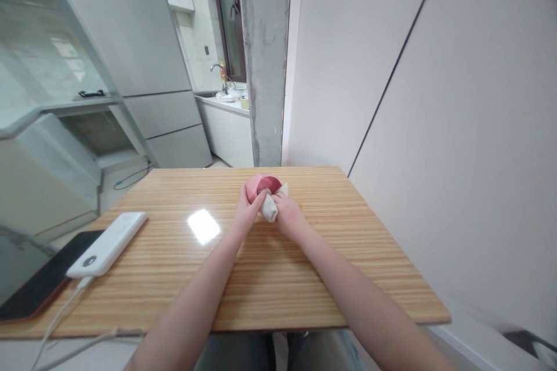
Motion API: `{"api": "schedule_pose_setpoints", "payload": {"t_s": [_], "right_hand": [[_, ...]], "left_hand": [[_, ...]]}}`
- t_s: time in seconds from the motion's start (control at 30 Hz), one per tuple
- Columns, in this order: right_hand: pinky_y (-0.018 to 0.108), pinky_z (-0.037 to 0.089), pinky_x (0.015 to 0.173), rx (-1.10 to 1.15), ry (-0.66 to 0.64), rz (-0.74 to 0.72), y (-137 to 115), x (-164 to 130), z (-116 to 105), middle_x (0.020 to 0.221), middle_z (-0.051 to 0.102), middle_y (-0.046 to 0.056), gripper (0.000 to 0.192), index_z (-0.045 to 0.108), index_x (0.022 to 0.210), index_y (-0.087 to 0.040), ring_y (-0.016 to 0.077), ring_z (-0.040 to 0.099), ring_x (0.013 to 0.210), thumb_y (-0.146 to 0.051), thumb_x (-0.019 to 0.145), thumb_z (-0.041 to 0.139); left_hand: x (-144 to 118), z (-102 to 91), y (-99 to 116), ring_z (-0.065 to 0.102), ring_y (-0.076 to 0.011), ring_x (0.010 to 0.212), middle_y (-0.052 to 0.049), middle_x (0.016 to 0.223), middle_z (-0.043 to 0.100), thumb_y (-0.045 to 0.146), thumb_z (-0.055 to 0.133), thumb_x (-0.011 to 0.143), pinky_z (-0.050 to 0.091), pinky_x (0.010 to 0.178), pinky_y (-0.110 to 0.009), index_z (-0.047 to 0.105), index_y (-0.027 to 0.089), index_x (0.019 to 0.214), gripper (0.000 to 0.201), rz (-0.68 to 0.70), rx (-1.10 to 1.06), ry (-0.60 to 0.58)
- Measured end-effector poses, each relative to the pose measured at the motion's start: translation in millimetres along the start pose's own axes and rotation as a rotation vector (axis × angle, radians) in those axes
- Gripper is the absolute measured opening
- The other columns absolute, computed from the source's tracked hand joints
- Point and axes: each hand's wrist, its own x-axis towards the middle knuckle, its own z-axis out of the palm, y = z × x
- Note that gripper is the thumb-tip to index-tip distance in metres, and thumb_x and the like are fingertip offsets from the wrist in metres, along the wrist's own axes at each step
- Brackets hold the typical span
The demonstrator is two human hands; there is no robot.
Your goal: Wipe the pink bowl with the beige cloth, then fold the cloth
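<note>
Near the far side of the wooden table, my left hand [248,208] is closed round the left side of a pink bowl-like vessel [256,185], which is tilted with its opening towards me. A white cloth [269,208] is bunched at the opening and hangs out below it. My right hand [288,214] grips this cloth, its fingers pushed in at the vessel's mouth and partly hidden. Whether the vessel is a bowl or a cup I cannot tell.
On the table [313,295] at the left lie a white power bank [108,243] with a cable [65,307] and a dark flat device [43,278]. Behind stand a fridge [117,29], a concrete pillar [266,58] and a sink counter [226,127]. A white panel wall [456,127] bounds the right.
</note>
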Motion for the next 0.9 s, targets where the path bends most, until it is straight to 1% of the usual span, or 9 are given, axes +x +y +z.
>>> {"api": "schedule_pose_setpoints", "payload": {"t_s": [0.07,0.17,0.27,0.33,0.43,0.53,0.63,0.73,0.9], "right_hand": [[0.035,0.048,0.083,0.11,0.089,-0.005,-0.8,-2.1,-2.8,0.093,0.062,0.008,0.023,0.059,0.104,-0.017,0.0209,0.054,0.091,-0.017,0.082,0.053],[0.041,0.044,0.092,0.179,0.379,0.059,3.7,-5.8,-11.6,0.108,0.059,0.009,0.035,0.052,0.118,-0.02,0.0229,0.053,0.103,-0.02,0.084,0.049],[0.048,0.035,0.101,0.11,0.561,0.189,12.8,-7.4,-19.4,0.125,0.052,0.011,0.048,0.044,0.129,-0.021,0.0263,0.045,0.118,-0.017,0.082,0.046],[0.048,0.033,0.103,0.087,0.479,0.237,19.0,-6.7,-20.7,0.131,0.05,0.011,0.053,0.041,0.133,-0.022,0.0266,0.043,0.121,-0.016,0.081,0.046],[0.046,0.034,0.103,0.088,0.236,0.192,24.9,-4.9,-17.5,0.135,0.049,0.008,0.053,0.045,0.132,-0.024,0.0256,0.044,0.122,-0.014,0.08,0.046],[0.045,0.033,0.106,0.12,0.149,0.131,23.2,-3.8,-11.8,0.141,0.044,0.007,0.055,0.047,0.132,-0.025,0.025,0.042,0.125,-0.011,0.078,0.046],[0.045,0.03,0.109,0.234,0.156,0.122,12.9,-3.5,-2.9,0.145,0.036,0.007,0.058,0.043,0.135,-0.026,0.0239,0.036,0.131,-0.012,0.078,0.047],[0.042,0.026,0.112,0.41,0.213,0.185,2.2,-3.2,9.3,0.147,0.033,0.007,0.059,0.032,0.141,-0.024,0.0208,0.03,0.136,-0.02,0.084,0.046],[0.041,0.029,0.112,0.583,0.442,0.284,8.8,-3.7,15.0,0.141,0.039,0.012,0.056,0.024,0.142,-0.019,0.0194,0.035,0.133,-0.029,0.09,0.042]], "left_hand": [[2.1,-2.5,-1.6,0.061,-0.0216,0.097,-0.008,0.101,0.064,0.044,0.064,0.071,0.048,0.085,-0.034,0.054,0.018,0.106,0.045,-0.085,-0.041,-0.001],[5.7,-4.8,-5.3,0.062,-0.0191,0.088,-0.006,0.095,0.064,0.045,0.059,0.074,0.051,0.075,-0.032,0.054,0.019,0.102,0.038,-0.213,-0.111,0.024],[7.4,-2.6,-11.7,0.062,-0.0184,0.085,-0.005,0.094,0.064,0.044,0.061,0.071,0.05,0.072,-0.03,0.055,0.02,0.099,0.038,-0.208,-0.097,0.02],[7.1,0.0,-16.1,0.061,-0.019,0.087,-0.005,0.094,0.064,0.043,0.063,0.07,0.05,0.071,-0.03,0.056,0.02,0.098,0.037,-0.181,-0.083,-0.011],[5.9,1.1,-17.6,0.061,-0.0194,0.089,-0.006,0.097,0.064,0.042,0.063,0.071,0.051,0.07,-0.028,0.056,0.02,0.099,0.036,-0.188,-0.123,-0.03],[5.4,-3.7,-10.3,0.061,-0.0194,0.091,-0.008,0.106,0.063,0.044,0.06,0.074,0.052,0.066,-0.027,0.053,0.021,0.107,0.041,-0.233,-0.22,0.02],[5.4,-8.7,0.1,0.061,-0.0196,0.098,-0.008,0.124,0.055,0.042,0.058,0.076,0.052,0.065,-0.025,0.041,0.026,0.126,0.055,-0.228,-0.308,0.097],[5.1,-6.4,3.4,0.059,-0.0197,0.105,-0.007,0.135,0.047,0.038,0.064,0.074,0.053,0.072,-0.027,0.028,0.032,0.135,0.071,-0.185,-0.391,0.07],[1.6,6.4,-6.6,0.064,-0.0201,0.094,-0.012,0.115,0.062,0.052,0.061,0.076,0.053,0.074,-0.031,0.041,0.021,0.124,0.061,-0.244,-0.487,-0.126]]}}
